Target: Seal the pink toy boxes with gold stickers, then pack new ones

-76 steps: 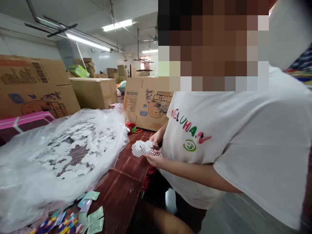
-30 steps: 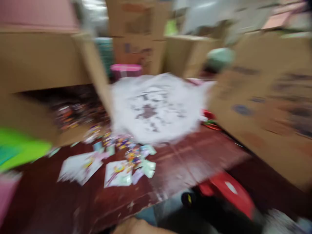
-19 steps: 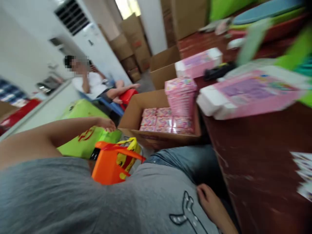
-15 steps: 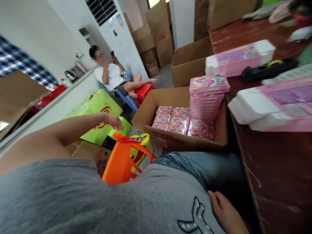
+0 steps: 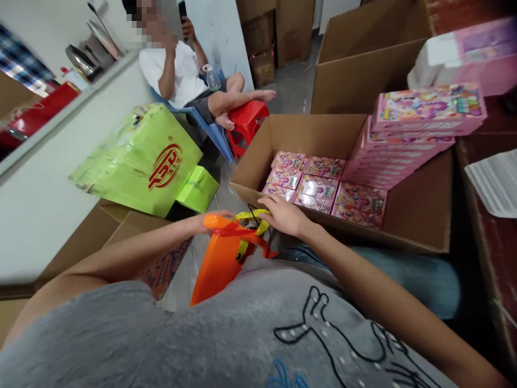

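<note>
A yellow bag (image 5: 241, 250) with a yellow strap (image 5: 247, 215) hangs at an orange plastic chair (image 5: 216, 264) just in front of my body. My right hand (image 5: 285, 214) has its fingers closed on the strap's right end, beside a thin black cord. At the strap's left end is my left hand (image 5: 220, 214), its fingers mostly hidden behind the top corner of the chair. Beyond my hands, an open cardboard box (image 5: 420, 215) holds pink printed boxes (image 5: 317, 186) in rows, with a tall stack of pink boxes (image 5: 430, 110) rising at its right side.
A bright green carton (image 5: 121, 161) and a smaller green box (image 5: 197, 188) stand to the left. Another person (image 5: 177, 75) sits on a blue chair behind a red stool (image 5: 248, 124), holding a phone. On the right is a dark red table (image 5: 484, 258); a second open carton (image 5: 347, 81) stands behind.
My right hand has come up from my lap to the yellow strap. My left hand has lowered behind the chair top. The view has moved closer to the boxes.
</note>
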`<action>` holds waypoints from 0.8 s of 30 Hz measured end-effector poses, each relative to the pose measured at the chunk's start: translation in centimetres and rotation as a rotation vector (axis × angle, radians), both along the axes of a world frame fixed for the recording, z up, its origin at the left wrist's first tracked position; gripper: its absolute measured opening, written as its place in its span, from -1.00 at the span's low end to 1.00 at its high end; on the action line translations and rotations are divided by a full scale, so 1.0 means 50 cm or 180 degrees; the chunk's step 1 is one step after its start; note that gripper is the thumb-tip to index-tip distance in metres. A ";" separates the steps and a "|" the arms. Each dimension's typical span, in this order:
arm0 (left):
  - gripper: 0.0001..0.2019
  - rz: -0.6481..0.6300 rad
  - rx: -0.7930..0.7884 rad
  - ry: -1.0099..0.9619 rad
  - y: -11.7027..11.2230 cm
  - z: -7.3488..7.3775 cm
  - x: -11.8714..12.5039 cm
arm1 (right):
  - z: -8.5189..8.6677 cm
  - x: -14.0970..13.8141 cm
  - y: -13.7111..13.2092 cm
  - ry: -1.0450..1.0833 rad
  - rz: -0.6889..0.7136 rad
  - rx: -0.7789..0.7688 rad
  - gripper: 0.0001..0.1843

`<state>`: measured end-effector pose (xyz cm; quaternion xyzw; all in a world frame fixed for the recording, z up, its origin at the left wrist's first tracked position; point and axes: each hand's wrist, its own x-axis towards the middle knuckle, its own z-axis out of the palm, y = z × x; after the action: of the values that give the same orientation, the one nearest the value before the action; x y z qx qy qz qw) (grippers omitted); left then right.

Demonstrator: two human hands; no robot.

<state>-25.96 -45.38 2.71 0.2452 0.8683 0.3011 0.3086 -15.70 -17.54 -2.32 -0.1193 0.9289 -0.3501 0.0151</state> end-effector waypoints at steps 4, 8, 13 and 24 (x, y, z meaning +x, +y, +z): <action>-0.67 0.0461 0.0187 -0.0185 -0.020 -0.012 0.005 | -0.025 -0.082 -0.057 -0.0380 0.0183 0.0383 -0.73; -0.69 0.1027 0.0593 0.0382 -0.001 0.000 0.017 | -0.034 -0.075 -0.060 -0.0205 0.0031 0.0348 -0.57; -0.71 0.1006 0.0843 0.0873 0.052 0.022 0.014 | -0.008 -0.078 -0.059 -0.0283 0.0023 0.0274 -0.50; -0.82 -0.0866 -0.0325 0.0547 0.104 0.136 -0.017 | 0.008 -0.059 -0.021 -0.0637 0.0116 0.0310 -0.77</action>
<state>-26.81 -40.16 9.52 0.3694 0.8645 0.1900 0.2832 -18.64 -18.61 -1.91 -0.0996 0.9364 -0.3144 0.1200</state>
